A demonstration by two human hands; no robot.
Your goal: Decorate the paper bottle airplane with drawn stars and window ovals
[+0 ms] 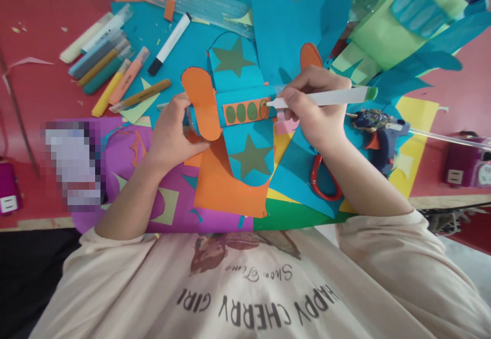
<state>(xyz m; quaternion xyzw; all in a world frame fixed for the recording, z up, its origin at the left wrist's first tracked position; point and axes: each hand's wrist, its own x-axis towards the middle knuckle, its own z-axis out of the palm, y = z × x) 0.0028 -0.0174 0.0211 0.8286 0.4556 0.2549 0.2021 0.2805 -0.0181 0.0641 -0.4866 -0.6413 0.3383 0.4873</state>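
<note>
My right hand (316, 101) pinches a white marker (333, 97) with a green end. The marker's tip touches an orange strip (245, 111) at the rightmost of several ovals; that one is outlined, while the others are filled olive green. The strip sits on a blue paper airplane (249, 139) with olive stars on its wings and an orange rounded piece (205, 104) at its left end. Around that left end my left hand (172, 134) is closed, thumb below and fingers above. Its fingertips are partly hidden behind the airplane.
Several markers (111, 52) lie at the upper left, with a black-capped marker (169, 45) beside them. Red-handled scissors (326, 178) and a glue gun (379, 134) are at the right. Coloured paper sheets (230, 190) overlap beneath the airplane. A pixelated phone-like object (74, 165) lies left.
</note>
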